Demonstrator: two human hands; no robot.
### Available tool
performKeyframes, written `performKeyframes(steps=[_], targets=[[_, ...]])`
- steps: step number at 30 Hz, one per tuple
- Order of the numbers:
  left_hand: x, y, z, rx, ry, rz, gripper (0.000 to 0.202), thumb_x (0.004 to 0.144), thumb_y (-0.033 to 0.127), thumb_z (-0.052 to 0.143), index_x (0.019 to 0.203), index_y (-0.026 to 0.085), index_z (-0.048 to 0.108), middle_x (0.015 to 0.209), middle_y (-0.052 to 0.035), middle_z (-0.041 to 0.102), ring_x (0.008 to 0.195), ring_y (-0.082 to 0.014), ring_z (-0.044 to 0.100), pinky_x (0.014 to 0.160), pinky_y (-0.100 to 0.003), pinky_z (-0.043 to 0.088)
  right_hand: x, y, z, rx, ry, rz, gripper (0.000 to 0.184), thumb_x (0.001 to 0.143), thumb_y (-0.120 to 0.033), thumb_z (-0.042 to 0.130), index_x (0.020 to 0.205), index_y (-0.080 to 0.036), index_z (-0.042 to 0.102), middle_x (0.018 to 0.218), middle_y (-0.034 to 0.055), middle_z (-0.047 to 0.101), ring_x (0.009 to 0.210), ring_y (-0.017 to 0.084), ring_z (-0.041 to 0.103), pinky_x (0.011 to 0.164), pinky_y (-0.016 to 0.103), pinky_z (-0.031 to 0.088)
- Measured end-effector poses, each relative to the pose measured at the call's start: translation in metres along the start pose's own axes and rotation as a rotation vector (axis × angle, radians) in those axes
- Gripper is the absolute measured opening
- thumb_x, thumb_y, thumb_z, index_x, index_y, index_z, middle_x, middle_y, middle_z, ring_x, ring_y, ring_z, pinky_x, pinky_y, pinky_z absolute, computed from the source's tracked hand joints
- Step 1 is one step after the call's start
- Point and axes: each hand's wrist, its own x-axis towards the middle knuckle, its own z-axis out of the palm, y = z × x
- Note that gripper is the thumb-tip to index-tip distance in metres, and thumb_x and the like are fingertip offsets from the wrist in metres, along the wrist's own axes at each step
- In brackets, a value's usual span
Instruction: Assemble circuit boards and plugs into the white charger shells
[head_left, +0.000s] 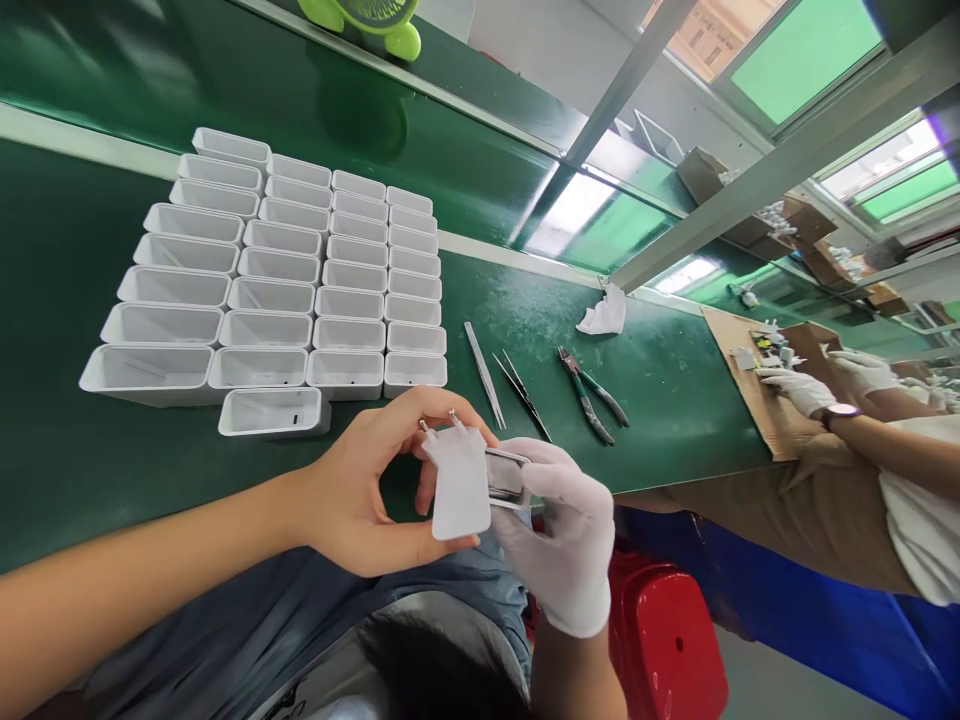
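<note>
My bare left hand point(349, 495) is closed around a white plug cover point(459, 490) with two metal pins sticking up from its far end. Thumb and fingers grip it by opposite edges. My right hand point(566, 525), in a white glove, pinches a white open-ended plastic housing point(523, 480) with a greyish inside, right beside the plug cover. Whether the two pieces touch is hard to make out. Beyond my left hand stand rows of white open rectangular housings point(271, 330), with a single one point(274, 412) set in front of them.
Silver tweezers point(485, 375), dark-handled tweezers point(523, 397) and cutting pliers point(589, 395) lie on the green table beyond my hands. A crumpled white cloth point(604, 312) is farther back. At right, a co-worker's gloved hands point(802, 390) work over cardboard point(750, 400). A red stool point(679, 640) stands below.
</note>
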Motion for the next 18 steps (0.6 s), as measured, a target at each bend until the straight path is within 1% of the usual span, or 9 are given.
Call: performKeyframes(steps=[2, 3, 6, 8, 10, 12, 14, 18], targets=[[0.000, 0.001, 0.000, 0.006, -0.008, 0.004, 0.057, 0.078, 0.023, 0.078, 0.127, 0.022, 0.049, 0.102, -0.0101, 0.070, 0.073, -0.0197, 0.071, 0.058, -0.026, 0.055, -0.004, 0.002, 0.001, 0.072, 0.025, 0.037, 0.041, 0.086, -0.010, 0.077, 0.115, -0.027, 0.054, 0.118, 0.0057, 0.071, 0.108, 0.016, 0.071, 0.086, 0.030, 0.064], [0.001, 0.002, 0.000, 0.011, -0.008, 0.009, 0.056, 0.078, 0.023, 0.078, 0.127, 0.022, 0.049, 0.103, -0.0106, 0.070, 0.072, -0.0193, 0.070, 0.057, -0.026, 0.055, -0.005, 0.003, 0.000, 0.051, 0.031, 0.036, 0.042, 0.085, -0.012, 0.078, 0.117, -0.027, 0.054, 0.120, 0.0067, 0.071, 0.110, 0.017, 0.071, 0.087, 0.030, 0.064], [0.001, 0.002, -0.001, 0.044, -0.011, 0.036, 0.058, 0.078, 0.025, 0.079, 0.128, 0.021, 0.049, 0.103, -0.0114, 0.070, 0.066, -0.0188, 0.069, 0.053, -0.027, 0.054, -0.009, 0.004, -0.001, -0.110, 0.043, -0.005, 0.047, 0.084, -0.018, 0.081, 0.122, -0.023, 0.055, 0.120, 0.0099, 0.072, 0.111, 0.018, 0.072, 0.089, 0.028, 0.063], [0.000, 0.000, -0.001, 0.074, -0.015, 0.055, 0.060, 0.078, 0.027, 0.078, 0.130, 0.022, 0.049, 0.100, -0.0108, 0.071, 0.064, -0.0197, 0.069, 0.050, -0.028, 0.054, -0.011, 0.005, -0.002, -0.171, 0.056, -0.030, 0.046, 0.084, -0.021, 0.082, 0.121, -0.022, 0.056, 0.118, 0.0104, 0.073, 0.108, 0.018, 0.073, 0.087, 0.027, 0.064], [-0.001, -0.001, -0.001, 0.087, -0.026, 0.081, 0.061, 0.077, 0.029, 0.077, 0.132, 0.022, 0.049, 0.096, -0.0101, 0.071, 0.060, -0.0198, 0.068, 0.048, -0.028, 0.054, -0.014, 0.006, -0.002, -0.177, 0.065, -0.022, 0.044, 0.084, -0.021, 0.082, 0.118, -0.022, 0.055, 0.119, 0.0106, 0.074, 0.106, 0.018, 0.074, 0.083, 0.027, 0.065], [-0.001, -0.003, -0.002, 0.090, -0.046, 0.108, 0.062, 0.077, 0.028, 0.075, 0.133, 0.023, 0.049, 0.091, -0.0088, 0.071, 0.054, -0.0182, 0.065, 0.045, -0.028, 0.053, -0.017, 0.008, -0.002, -0.152, 0.055, 0.003, 0.043, 0.083, -0.020, 0.082, 0.115, -0.023, 0.053, 0.121, 0.0104, 0.073, 0.106, 0.018, 0.074, 0.079, 0.027, 0.065], [-0.002, -0.005, -0.002, 0.105, -0.061, 0.129, 0.063, 0.077, 0.026, 0.072, 0.135, 0.023, 0.049, 0.089, -0.0077, 0.071, 0.052, -0.0176, 0.062, 0.046, -0.029, 0.053, -0.021, 0.010, -0.001, -0.103, 0.034, 0.026, 0.044, 0.083, -0.017, 0.081, 0.113, -0.024, 0.049, 0.123, 0.0099, 0.072, 0.107, 0.018, 0.073, 0.079, 0.028, 0.064], [-0.003, -0.006, -0.002, 0.139, -0.083, 0.185, 0.065, 0.075, 0.023, 0.067, 0.137, 0.023, 0.048, 0.095, -0.0095, 0.071, 0.058, -0.0202, 0.066, 0.052, -0.031, 0.056, -0.025, 0.012, 0.003, 0.053, 0.031, 0.106, 0.042, 0.084, -0.009, 0.076, 0.109, -0.026, 0.047, 0.128, 0.0097, 0.069, 0.107, 0.019, 0.073, 0.083, 0.032, 0.065]])
